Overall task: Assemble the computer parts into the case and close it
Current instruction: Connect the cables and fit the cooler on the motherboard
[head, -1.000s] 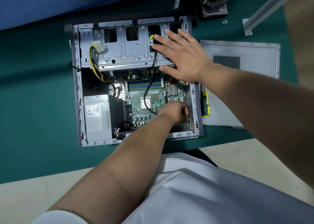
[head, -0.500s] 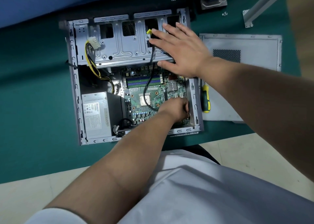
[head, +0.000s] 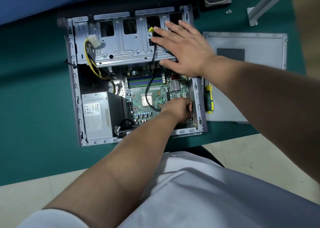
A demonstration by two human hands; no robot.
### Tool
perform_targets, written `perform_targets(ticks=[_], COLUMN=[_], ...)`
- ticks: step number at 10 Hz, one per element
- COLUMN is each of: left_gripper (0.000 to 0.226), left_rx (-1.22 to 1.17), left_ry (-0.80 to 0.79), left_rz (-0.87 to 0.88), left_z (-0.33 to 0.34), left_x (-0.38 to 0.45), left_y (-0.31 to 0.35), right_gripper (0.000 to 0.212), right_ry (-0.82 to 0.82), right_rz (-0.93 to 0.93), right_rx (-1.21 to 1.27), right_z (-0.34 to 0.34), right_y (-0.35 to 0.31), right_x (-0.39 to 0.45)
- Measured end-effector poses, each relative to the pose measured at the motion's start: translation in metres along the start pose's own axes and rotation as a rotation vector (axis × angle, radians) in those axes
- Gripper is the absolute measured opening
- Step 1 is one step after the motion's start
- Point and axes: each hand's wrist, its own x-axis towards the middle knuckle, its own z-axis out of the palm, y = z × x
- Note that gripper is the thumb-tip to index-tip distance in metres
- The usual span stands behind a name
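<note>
Head view: open case [head: 74,82] lies mid-frame on the green counter [head: 34,89], right hand [head: 183,49] flat on the drive cage [head: 124,46], left hand [head: 180,109] curled over the motherboard [head: 155,92], grip unclear.

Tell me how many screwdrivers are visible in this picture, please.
1. The screwdriver, with a yellow and green handle, lies just right of the open case, on the grey side panel. Others may be hidden under the arms.

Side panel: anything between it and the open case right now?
Yes. The side panel lies flat right of the case, but both hands are in the opening: right hand flat on the drive cage, left hand on the motherboard. A screwdriver rests on the panel.
</note>
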Motion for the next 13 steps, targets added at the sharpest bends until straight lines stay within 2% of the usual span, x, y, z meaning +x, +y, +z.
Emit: perform_targets(ticks=[4,7,10,11,13], left_gripper=[0.012,0.025,0.024,0.02,0.04], left_rx=[0.009,0.087,-0.11,-0.09,0.011], left_ry=[-0.007,0.039,-0.015,0.002,-0.015], left_rz=[-0.027,-0.032,-0.045,-0.054,-0.068], left_z=[0.0,0.002,-0.001,-0.001,-0.002], left_x=[0.001,0.002,0.005,0.004,0.003], left_y=[0.0,0.007,-0.003,-0.001,0.006], right_gripper=[0.07,0.07,0.071,0.071,0.071], right_ry=[-0.003,-0.001,-0.007,-0.007,-0.005], right_rz=[0.001,0.002,0.003,0.004,0.007], right_rx=[-0.011,-0.016,-0.013,-0.012,-0.012], right_z=[0.0,0.001,0.0,0.0,0.001], right_y=[0.0,0.0,0.0,0.0,0.0], right_x=[0.0,0.0,0.0,0.0,0.0])
